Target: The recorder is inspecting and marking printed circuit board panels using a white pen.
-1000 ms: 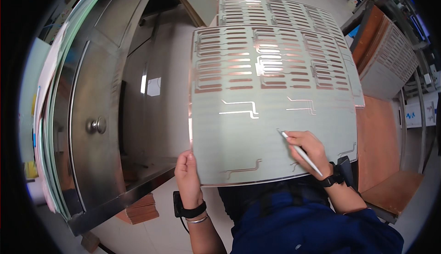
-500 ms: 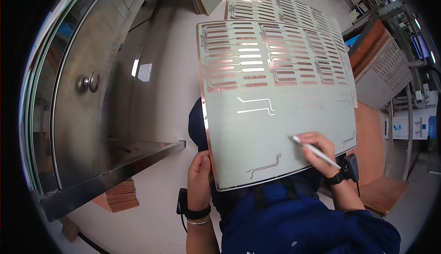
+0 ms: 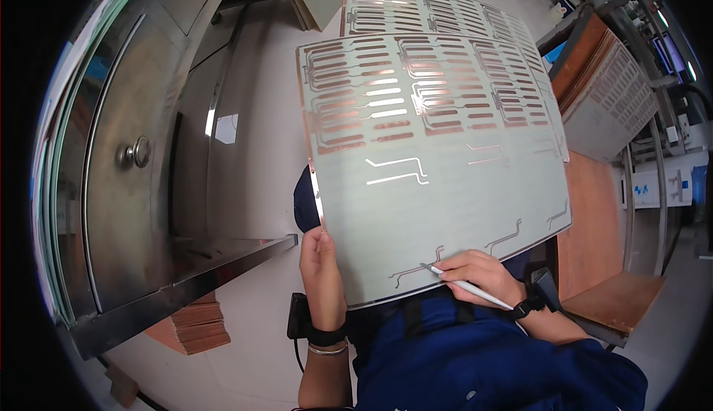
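Note:
A large pale circuit board panel [image 3: 401, 218] with copper traces lies tilted across my lap. My left hand [image 3: 321, 262] grips its left edge near the lower corner, fingers closed. In my right hand [image 3: 486, 277] is a slim white-handled craft knife [image 3: 475, 290], held like a pen. Its thin grey tip meets the board at a bent copper trace [image 3: 408, 270] near the lower edge. Behind the top of this panel, a second patterned panel [image 3: 460, 6] shows, partly covered by the first.
At left stands a metal cabinet [image 3: 111, 210] with a round knob and a frame bar [image 3: 186, 285] jutting towards me. Stacked brown boards [image 3: 194, 323] sit below it. More panels [image 3: 613, 99] lean on a rack at right, above a brown wooden board [image 3: 594, 225].
My right hand has moved left and down with the craft knife, from the bare area to the lower trace. The panel appears slightly further left in view; my left hand still holds its edge.

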`<act>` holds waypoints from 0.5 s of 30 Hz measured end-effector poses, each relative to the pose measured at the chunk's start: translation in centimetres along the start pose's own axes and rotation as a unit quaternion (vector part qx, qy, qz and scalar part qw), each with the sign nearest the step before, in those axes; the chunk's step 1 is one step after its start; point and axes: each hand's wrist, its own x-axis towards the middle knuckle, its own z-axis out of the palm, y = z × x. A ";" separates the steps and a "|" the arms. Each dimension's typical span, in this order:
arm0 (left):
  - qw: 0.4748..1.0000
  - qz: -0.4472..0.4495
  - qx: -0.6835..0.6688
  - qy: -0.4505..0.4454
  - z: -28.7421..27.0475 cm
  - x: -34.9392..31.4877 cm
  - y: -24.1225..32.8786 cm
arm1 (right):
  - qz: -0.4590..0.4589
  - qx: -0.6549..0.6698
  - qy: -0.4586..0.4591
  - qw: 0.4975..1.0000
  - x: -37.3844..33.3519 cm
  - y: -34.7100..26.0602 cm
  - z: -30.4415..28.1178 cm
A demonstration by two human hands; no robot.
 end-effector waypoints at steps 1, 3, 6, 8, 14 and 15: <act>1.000 -0.011 -0.007 -0.012 0.0 -0.1 0.2 | 0.001 0.000 0.002 1.000 -0.1 0.0 0.0; 0.999 -0.023 -0.013 -0.022 0.1 0.1 0.3 | -0.022 -0.026 -0.002 0.999 -0.2 0.3 0.1; 1.000 -0.012 -0.009 -0.002 0.3 0.3 0.1 | -0.050 -0.051 0.007 0.997 -0.1 0.8 0.4; 1.000 -0.022 -0.003 0.010 0.4 0.2 0.3 | -0.046 -0.060 0.020 0.997 0.0 0.8 0.8; 0.983 0.086 0.149 0.067 0.3 -0.1 -1.5 | 0.024 -0.020 0.029 0.999 0.2 0.4 0.6; 0.977 0.101 0.169 0.077 0.3 -0.1 -1.6 | 0.066 0.017 0.038 0.997 0.0 0.6 0.3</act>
